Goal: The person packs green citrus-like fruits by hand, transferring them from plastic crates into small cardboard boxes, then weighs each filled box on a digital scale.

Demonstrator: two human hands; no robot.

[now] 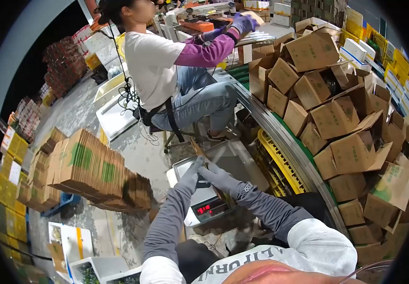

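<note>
My left hand, in a grey glove, is closed on a brown cardboard box that appears flat and edge-on. Beside it, my right hand, also gloved in grey, presses on the same cardboard with its fingers bent. Much of the box is hidden behind my hands. Below them stands a digital scale with a lit red display. Just past the scale, a grey tray lies close to my right hand.
Folded cartons are stacked at left. A roller conveyor curves along the right, with many opened boxes heaped on it. Yellow crates stand beneath. A seated co-worker in purple sleeves works ahead. White foam boxes sit lower left.
</note>
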